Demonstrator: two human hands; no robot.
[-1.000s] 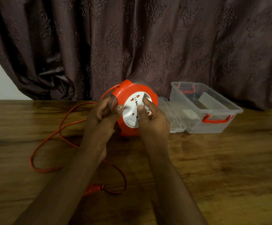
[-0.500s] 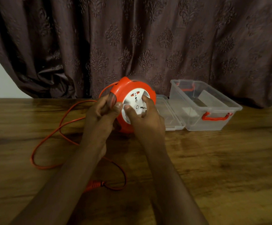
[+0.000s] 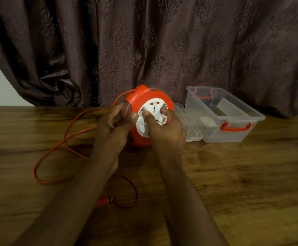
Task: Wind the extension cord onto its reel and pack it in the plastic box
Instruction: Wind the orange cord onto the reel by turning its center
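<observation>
Bare forearms, bare hands (image 3: 141,126) (no sleeves visible).

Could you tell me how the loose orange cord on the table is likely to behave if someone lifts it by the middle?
The cord lies in slack loops, so it would probably sag limply. Its plug end would likely dangle and swing.

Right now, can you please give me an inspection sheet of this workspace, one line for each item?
Surface: wooden table, bare at the right and front.
Job's things: orange reel held upright; clear box open at the right, lid lying beside it.
Clutter: nothing seen.
Hands: left hand grips the reel's rim; right hand on the white hub.
Cables: orange cord loose in loops at the left, plug near the front.
Surroundings: dark patterned curtain behind.
</observation>
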